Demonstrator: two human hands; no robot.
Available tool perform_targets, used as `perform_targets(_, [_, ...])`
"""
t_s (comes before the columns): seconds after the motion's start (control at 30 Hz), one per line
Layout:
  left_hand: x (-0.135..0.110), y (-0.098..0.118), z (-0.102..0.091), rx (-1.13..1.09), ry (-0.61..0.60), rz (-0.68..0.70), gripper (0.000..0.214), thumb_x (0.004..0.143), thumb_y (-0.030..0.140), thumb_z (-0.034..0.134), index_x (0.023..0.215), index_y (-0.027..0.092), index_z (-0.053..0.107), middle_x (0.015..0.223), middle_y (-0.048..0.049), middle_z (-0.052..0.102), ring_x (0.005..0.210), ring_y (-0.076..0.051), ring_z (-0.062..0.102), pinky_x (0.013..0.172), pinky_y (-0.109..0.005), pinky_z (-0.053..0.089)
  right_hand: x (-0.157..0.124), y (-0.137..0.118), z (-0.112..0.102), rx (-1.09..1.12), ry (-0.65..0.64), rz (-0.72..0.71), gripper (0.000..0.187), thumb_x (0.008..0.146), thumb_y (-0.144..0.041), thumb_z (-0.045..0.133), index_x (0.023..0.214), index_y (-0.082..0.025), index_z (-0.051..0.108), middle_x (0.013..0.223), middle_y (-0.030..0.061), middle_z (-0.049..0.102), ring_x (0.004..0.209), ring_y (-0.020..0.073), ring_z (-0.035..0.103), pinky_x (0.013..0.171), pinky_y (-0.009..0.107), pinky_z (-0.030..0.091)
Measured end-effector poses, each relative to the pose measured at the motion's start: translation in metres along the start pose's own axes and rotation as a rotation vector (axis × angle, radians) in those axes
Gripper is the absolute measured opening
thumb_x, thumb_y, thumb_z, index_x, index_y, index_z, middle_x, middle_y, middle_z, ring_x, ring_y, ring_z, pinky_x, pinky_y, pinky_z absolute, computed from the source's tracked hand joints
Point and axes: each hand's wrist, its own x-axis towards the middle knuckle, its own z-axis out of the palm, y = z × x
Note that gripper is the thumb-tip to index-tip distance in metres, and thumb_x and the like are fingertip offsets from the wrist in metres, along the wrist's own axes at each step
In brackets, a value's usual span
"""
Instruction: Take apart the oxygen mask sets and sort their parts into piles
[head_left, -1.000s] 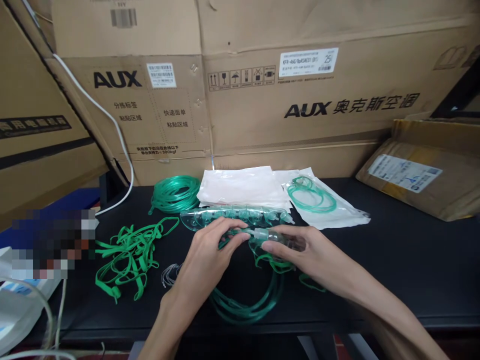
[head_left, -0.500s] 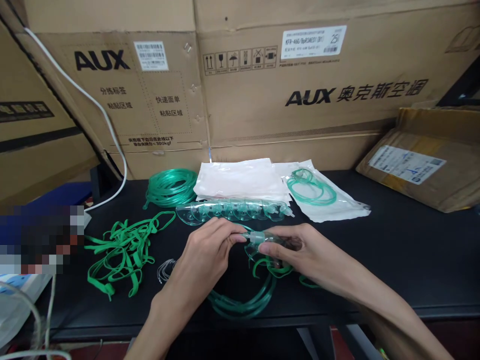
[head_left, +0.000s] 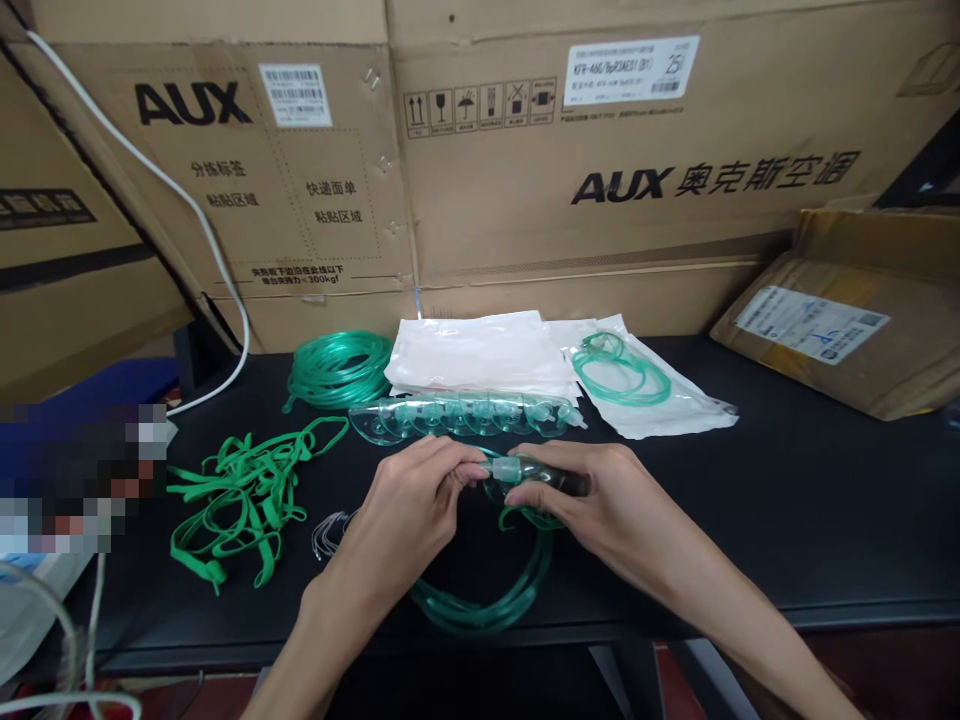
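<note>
My right hand grips a clear green-tinted oxygen mask by its body, with the white connector pointing left. My left hand pinches the end of a green tube right at that connector; the tube loops down toward the table's front edge. A green strap curls under the mask. Both hands hover just above the black table, in front of a row of stacked clear masks.
A coil of green tubing and white plastic bags lie behind; one bag holds tubing. Loose green elastic straps and thin metal clips sit to the left. Cardboard boxes wall the back; a package lies right.
The hands have drawn slightly closer together at the mask's connector, and the view has tilted down a little. The grips are the same.
</note>
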Motion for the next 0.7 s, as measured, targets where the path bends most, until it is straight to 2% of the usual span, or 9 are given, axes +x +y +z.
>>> perform_targets(0.1, [0.001, -0.001, 0.000, -0.036, 0.006, -0.012, 0.020, 0.099, 0.006, 0.055, 0.104, 0.019, 0.070, 0.093, 0.0005, 0.072, 0.083, -0.013, 0.068, 0.077, -0.022, 0.049, 0.002, 0.002, -0.003, 0.040, -0.044, 0.087, 0.041, 0.084, -0.051, 0.074, 0.112, -0.021, 0.079, 0.092, 0.0036, 0.079, 0.082, 0.0253, 0.069, 0.073, 0.032, 0.050])
perform_targets(0.17, [0.002, -0.001, 0.000, -0.042, 0.005, 0.008, 0.018, 0.099, 0.008, 0.058, 0.105, 0.019, 0.071, 0.096, 0.0003, 0.073, 0.086, -0.014, 0.068, 0.080, -0.023, 0.050, 0.003, 0.004, -0.007, 0.072, -0.112, 0.132, 0.049, 0.084, -0.057, 0.072, 0.115, -0.019, 0.077, 0.079, 0.0023, 0.074, 0.073, 0.0222, 0.064, 0.065, 0.031, 0.047])
perform_targets(0.3, [0.004, -0.003, 0.001, -0.038, -0.007, 0.033, 0.015, 0.097, 0.012, 0.065, 0.108, 0.020, 0.070, 0.102, -0.0008, 0.074, 0.094, -0.016, 0.067, 0.087, -0.025, 0.049, 0.006, 0.005, -0.013, 0.146, -0.245, 0.120, 0.040, 0.090, -0.058, 0.065, 0.094, -0.019, 0.073, 0.070, -0.0021, 0.059, 0.067, 0.0165, 0.055, 0.062, 0.028, 0.041])
perform_targets(0.43, [0.003, -0.005, 0.001, -0.030, 0.026, 0.048, 0.015, 0.097, 0.008, 0.063, 0.103, 0.019, 0.070, 0.103, -0.0005, 0.072, 0.094, -0.015, 0.066, 0.087, -0.026, 0.049, 0.005, 0.003, -0.015, 0.208, -0.298, 0.097, 0.036, 0.094, -0.050, 0.062, 0.075, -0.019, 0.060, 0.066, -0.0045, 0.049, 0.065, 0.0151, 0.055, 0.061, 0.026, 0.039])
perform_targets(0.53, [0.002, -0.005, 0.002, 0.006, 0.015, 0.071, 0.016, 0.099, 0.007, 0.059, 0.103, 0.019, 0.069, 0.101, -0.0008, 0.072, 0.092, -0.016, 0.065, 0.086, -0.028, 0.050, 0.004, 0.003, -0.012, 0.245, -0.302, 0.104, 0.035, 0.093, -0.046, 0.063, 0.071, -0.019, 0.056, 0.065, -0.0046, 0.049, 0.064, 0.0152, 0.056, 0.061, 0.026, 0.039])
perform_targets(0.7, [0.002, -0.001, 0.003, 0.072, 0.038, 0.090, 0.017, 0.100, 0.004, 0.054, 0.099, 0.016, 0.066, 0.095, -0.0031, 0.071, 0.087, -0.019, 0.062, 0.080, -0.032, 0.050, 0.003, 0.002, -0.004, 0.244, -0.236, 0.117, 0.032, 0.093, -0.046, 0.062, 0.077, -0.018, 0.063, 0.064, -0.0046, 0.049, 0.062, 0.0150, 0.055, 0.059, 0.026, 0.038])
